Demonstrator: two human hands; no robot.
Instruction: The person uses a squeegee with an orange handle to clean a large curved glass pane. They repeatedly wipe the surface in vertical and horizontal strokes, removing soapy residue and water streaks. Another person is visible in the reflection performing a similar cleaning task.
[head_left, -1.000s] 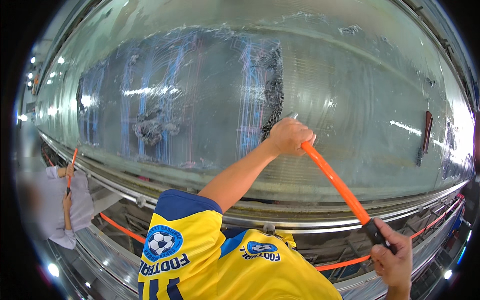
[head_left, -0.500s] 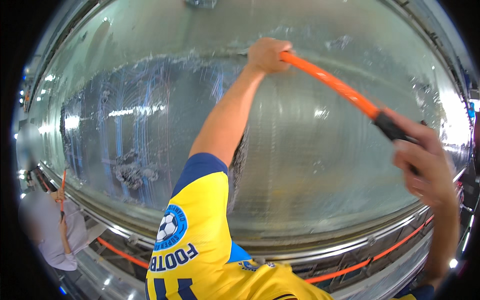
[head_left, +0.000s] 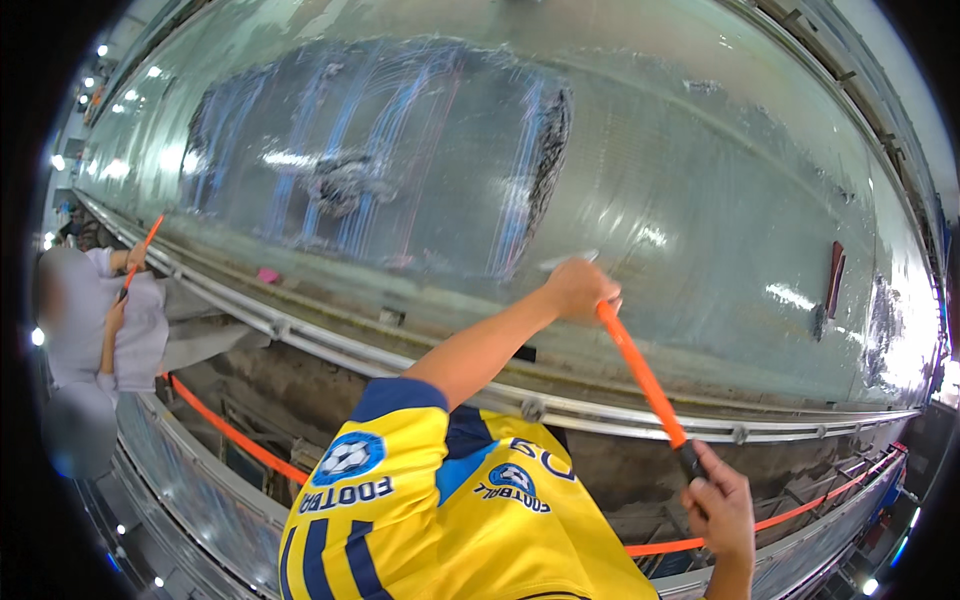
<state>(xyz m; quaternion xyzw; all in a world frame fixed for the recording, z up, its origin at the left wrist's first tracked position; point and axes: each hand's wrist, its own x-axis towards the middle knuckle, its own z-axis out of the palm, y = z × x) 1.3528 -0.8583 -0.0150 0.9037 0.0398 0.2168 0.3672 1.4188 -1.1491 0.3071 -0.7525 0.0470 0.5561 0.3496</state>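
Note:
My left hand [head_left: 583,288] is closed around the far end of a long orange-handled tool [head_left: 645,375]. The black grip at its near end is held in my right hand [head_left: 722,505], with the fingers wrapped round it. A thin pale edge shows just beyond my left hand, but the tool's head is mostly hidden. Both arms reach over the side of a wide, wet, greenish table [head_left: 690,270]. Left of my left hand lies a dark, glossy patch [head_left: 400,150] with blue and pink streaks, a crumpled lump on it and a rough grey right edge.
A co-worker [head_left: 110,320] at the left holds a similar orange tool [head_left: 140,258]. A dark-red-handled brush [head_left: 836,285] lies on the table's right part. A metal rail [head_left: 630,408] edges the near side, with an orange band [head_left: 235,435] below. A small pink piece [head_left: 268,274] lies near the edge.
Both hands have come back toward me with the orange-handled tool, from the table's far part to near its front edge. The view has shifted, showing more of the dark patch and the brush.

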